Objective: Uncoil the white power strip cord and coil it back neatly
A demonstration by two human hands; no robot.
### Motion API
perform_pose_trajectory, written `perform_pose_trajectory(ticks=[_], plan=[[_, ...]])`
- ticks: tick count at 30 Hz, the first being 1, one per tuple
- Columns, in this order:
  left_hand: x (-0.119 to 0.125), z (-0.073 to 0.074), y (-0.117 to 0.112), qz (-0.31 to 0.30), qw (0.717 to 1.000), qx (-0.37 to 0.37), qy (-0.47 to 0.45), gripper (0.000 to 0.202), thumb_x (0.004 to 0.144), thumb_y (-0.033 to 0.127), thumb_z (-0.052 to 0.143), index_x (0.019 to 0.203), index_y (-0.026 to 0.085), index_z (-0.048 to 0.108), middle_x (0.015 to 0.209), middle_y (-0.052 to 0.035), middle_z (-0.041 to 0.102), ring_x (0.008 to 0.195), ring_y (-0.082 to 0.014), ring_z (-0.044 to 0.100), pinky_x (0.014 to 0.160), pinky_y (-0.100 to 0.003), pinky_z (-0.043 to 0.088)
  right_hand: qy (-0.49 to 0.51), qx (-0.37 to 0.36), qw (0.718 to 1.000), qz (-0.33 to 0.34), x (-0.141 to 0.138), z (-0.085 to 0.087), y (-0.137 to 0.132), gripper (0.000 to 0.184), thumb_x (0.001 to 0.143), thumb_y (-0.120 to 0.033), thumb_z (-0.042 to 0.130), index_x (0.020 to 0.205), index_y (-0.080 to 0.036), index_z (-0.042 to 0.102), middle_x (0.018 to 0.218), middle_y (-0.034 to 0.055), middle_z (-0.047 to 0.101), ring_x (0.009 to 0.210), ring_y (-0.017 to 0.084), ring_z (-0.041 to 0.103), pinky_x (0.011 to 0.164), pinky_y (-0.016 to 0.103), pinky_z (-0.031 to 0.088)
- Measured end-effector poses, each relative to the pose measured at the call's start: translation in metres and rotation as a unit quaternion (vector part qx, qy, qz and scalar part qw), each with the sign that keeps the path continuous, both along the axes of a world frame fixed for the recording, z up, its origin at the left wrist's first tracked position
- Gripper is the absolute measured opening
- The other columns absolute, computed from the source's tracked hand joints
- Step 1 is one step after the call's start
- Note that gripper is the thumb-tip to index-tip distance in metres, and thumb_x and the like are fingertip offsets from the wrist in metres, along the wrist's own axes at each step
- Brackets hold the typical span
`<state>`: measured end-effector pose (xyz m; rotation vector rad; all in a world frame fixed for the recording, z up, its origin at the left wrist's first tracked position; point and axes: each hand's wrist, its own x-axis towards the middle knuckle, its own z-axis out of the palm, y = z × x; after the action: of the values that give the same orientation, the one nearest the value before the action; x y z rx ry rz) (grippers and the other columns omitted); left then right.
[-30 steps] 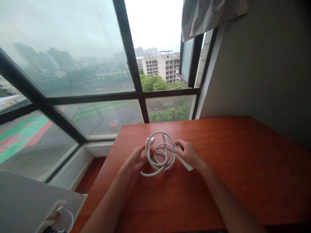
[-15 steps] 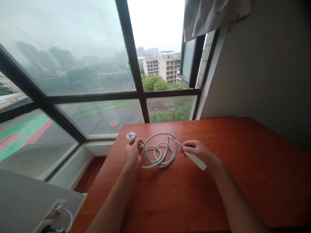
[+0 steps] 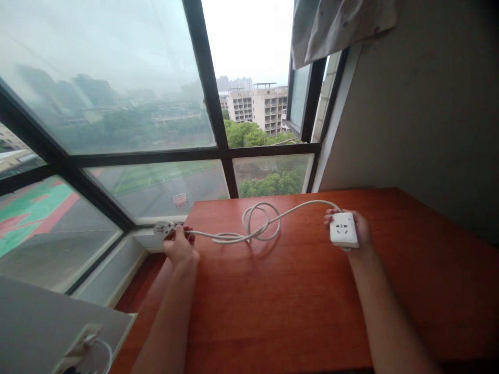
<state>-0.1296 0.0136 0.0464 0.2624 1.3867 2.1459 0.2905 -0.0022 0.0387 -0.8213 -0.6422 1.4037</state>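
A white cable (image 3: 290, 210) runs between my two hands, with loose loops in its middle above or on the reddish-brown table (image 3: 273, 306). At its left end is a white plug (image 3: 162, 228), and my left hand (image 3: 180, 248) is closed around the cable end just behind it. My right hand (image 3: 362, 231) holds the square white power socket (image 3: 344, 229) at the other end. The socket's face, with its dark slots, is turned toward me. Fingertips show at its left edge, while the rest of the fingers are hidden behind it.
Large dark-framed windows (image 3: 220, 153) stand along the far and left sides, one pane open at the right. A wall outlet (image 3: 83, 345) with a white plug and cord sits at lower left. A curtain (image 3: 343, 28) hangs at upper right, beside a grey wall (image 3: 421, 114).
My hands have moved apart, left hand leftward and right hand rightward. The cable's loops have stretched out between them, and the socket in my right hand has turned its face into view.
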Motion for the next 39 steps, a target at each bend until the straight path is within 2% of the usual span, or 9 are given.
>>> perform_pose_trajectory(ticks=[4, 7, 10, 13, 19, 23, 29, 33, 39], plan=[[0.027, -0.002, -0.007, -0.109, 0.987, 0.062, 0.103, 0.031, 0.073, 0.03, 0.072, 0.088, 0.019, 0.047, 0.07, 0.0064, 0.06, 0.057, -0.007, 0.06, 0.059, -0.019, 0.05, 0.133, 0.008, 0.982, -0.131, -0.035, -0.008, 0.007, 0.012, 0.075, -0.03, 0.051, 0.076, -0.021, 0.059, 0.073, 0.0005, 0.062, 0.07, 0.014, 0.061, 0.07, 0.028, 0.054], [0.045, -0.004, -0.012, -0.182, 0.974, 0.068, 0.115, 0.038, 0.071, 0.037, 0.073, 0.093, 0.019, 0.048, 0.069, 0.0049, 0.061, 0.058, -0.0095, 0.062, 0.058, -0.021, 0.051, 0.172, 0.01, 0.969, -0.177, -0.056, -0.011, 0.009, 0.011, 0.08, -0.029, 0.055, 0.08, -0.021, 0.062, 0.08, -0.0007, 0.067, 0.079, 0.013, 0.064, 0.077, 0.027, 0.053], [0.058, -0.006, -0.019, -0.249, 0.959, 0.056, 0.121, 0.04, 0.072, 0.041, 0.073, 0.096, 0.018, 0.049, 0.068, 0.0028, 0.062, 0.058, -0.0111, 0.062, 0.057, -0.022, 0.051, 0.163, 0.035, 0.974, -0.154, -0.069, -0.011, 0.007, 0.012, 0.08, -0.03, 0.062, 0.087, -0.021, 0.067, 0.093, -0.0003, 0.071, 0.091, 0.014, 0.064, 0.082, 0.028, 0.052], [0.067, -0.006, -0.024, -0.284, 0.949, 0.053, 0.129, 0.043, 0.073, 0.042, 0.073, 0.098, 0.017, 0.05, 0.068, 0.0022, 0.062, 0.058, -0.0114, 0.062, 0.057, -0.022, 0.051, 0.143, 0.07, 0.98, -0.119, -0.078, -0.01, 0.004, 0.016, 0.078, -0.031, 0.068, 0.092, -0.023, 0.069, 0.104, -0.0004, 0.071, 0.099, 0.015, 0.063, 0.085, 0.029, 0.05], [0.076, -0.009, -0.028, -0.32, 0.938, 0.051, 0.123, 0.043, 0.073, 0.043, 0.073, 0.098, 0.017, 0.049, 0.069, 0.0028, 0.061, 0.058, -0.01, 0.061, 0.057, -0.021, 0.051, 0.094, 0.104, 0.988, -0.063, -0.092, -0.013, 0.001, 0.023, 0.076, -0.036, 0.072, 0.098, -0.028, 0.071, 0.113, -0.0007, 0.069, 0.098, 0.016, 0.062, 0.082, 0.03, 0.05], [0.081, -0.015, -0.028, -0.342, 0.931, 0.035, 0.127, 0.045, 0.071, 0.044, 0.074, 0.097, 0.018, 0.049, 0.069, 0.0031, 0.061, 0.057, -0.01, 0.06, 0.056, -0.022, 0.051, 0.044, 0.1, 0.992, -0.06, -0.1, -0.02, 0.0, 0.028, 0.074, -0.035, 0.075, 0.1, -0.028, 0.072, 0.112, -0.0001, 0.069, 0.09, 0.014, 0.062, 0.076, 0.026, 0.051], [0.093, -0.029, -0.028, -0.356, 0.927, 0.003, 0.113, 0.049, 0.068, 0.047, 0.075, 0.097, 0.017, 0.049, 0.068, 0.0033, 0.062, 0.053, -0.0095, 0.06, 0.054, -0.021, 0.049, 0.053, 0.094, 0.994, -0.022, -0.117, -0.028, -0.003, 0.026, 0.075, -0.036, 0.074, 0.1, -0.029, 0.07, 0.117, -0.0002, 0.067, 0.093, 0.016, 0.063, 0.076, 0.028, 0.053], [0.101, -0.038, -0.03, -0.369, 0.924, -0.014, 0.102, 0.051, 0.07, 0.049, 0.073, 0.1, 0.017, 0.047, 0.07, 0.0027, 0.063, 0.051, -0.0105, 0.061, 0.047, -0.018, 0.044, -0.051, 0.097, 0.992, 0.055, -0.13, -0.035, -0.005, 0.031, 0.074, -0.038, 0.074, 0.101, -0.024, 0.066, 0.109, 0.0028, 0.069, 0.084, 0.017, 0.064, 0.068, 0.028, 0.053], [0.105, -0.039, -0.033, -0.386, 0.918, -0.011, 0.095, 0.05, 0.071, 0.049, 0.073, 0.099, 0.018, 0.045, 0.075, 0.0005, 0.065, 0.055, -0.0128, 0.065, 0.045, -0.017, 0.042, -0.206, 0.114, 0.97, 0.057, -0.125, -0.037, -0.006, 0.035, 0.077, -0.046, 0.067, 0.101, -0.022, 0.058, 0.107, 0.0064, 0.067, 0.09, 0.021, 0.063, 0.067, 0.03, 0.054]])
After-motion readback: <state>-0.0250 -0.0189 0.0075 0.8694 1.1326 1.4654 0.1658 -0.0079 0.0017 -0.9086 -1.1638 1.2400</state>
